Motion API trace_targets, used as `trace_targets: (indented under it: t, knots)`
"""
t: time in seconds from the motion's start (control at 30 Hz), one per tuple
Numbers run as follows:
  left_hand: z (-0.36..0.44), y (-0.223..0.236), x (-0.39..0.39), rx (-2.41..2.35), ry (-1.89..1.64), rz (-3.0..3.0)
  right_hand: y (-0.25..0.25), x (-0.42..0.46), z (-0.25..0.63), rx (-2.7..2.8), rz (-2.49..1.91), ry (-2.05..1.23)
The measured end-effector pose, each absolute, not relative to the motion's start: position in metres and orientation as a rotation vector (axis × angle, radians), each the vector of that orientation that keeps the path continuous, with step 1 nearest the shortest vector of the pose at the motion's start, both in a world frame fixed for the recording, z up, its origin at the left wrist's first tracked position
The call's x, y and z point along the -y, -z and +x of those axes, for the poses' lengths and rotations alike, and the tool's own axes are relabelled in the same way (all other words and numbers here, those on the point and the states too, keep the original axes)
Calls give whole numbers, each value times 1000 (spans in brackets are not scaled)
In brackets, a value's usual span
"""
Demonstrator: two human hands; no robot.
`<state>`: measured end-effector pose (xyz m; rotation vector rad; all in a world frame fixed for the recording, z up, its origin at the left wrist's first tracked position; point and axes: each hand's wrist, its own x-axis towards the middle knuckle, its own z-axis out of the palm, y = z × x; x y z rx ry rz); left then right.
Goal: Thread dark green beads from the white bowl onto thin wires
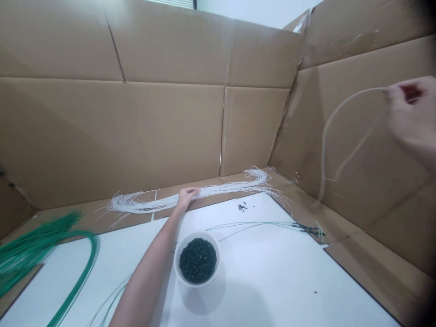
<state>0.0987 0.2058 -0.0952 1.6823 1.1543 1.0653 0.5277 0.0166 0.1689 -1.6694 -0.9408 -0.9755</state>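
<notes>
My left hand (188, 198) reaches out to a long bundle of thin white strands (231, 188) at the foot of the back cardboard wall. Its fingers are closed on strands near the bundle's middle. Off to the right, my right hand (412, 109) is raised and blurred, its fingers pinching a pale strand (323, 141) that curves down in front of the side wall. Below my left forearm's path stands a white bowl (177, 268) filled with small black beads (198, 260).
Green strands (37, 250) lie in a bundle at the left, one thick part looping forward. Loose black beads (242, 207) rest on the white board (272, 281). Thin green strands with dark pieces (308, 228) lie at its right edge. Tall cardboard walls (163, 127) enclose the area.
</notes>
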Motion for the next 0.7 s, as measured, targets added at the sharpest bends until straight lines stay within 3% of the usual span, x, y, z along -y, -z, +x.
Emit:
trace_targets:
  t: [0.17, 0.3, 0.47, 0.57, 0.7]
  knots:
    - [91, 38, -196, -1021, -1363, 1462, -190, -24, 427, 1267, -1425, 980]
    - [99, -20, -165, -849, -1387, 1487, -204, -27, 348, 1444, -1239, 893]
    - [98, -70, -111, -724, -1086, 1687, -218, -31, 279, 1583, -1166, 730]
    - [70, -80, -73, -625, -852, 1434, -219, -41, 261, 1582, -1190, 663]
    - [14, -78, -14, -475, -817, 1143, -206, -57, 256, 1562, -1254, 569]
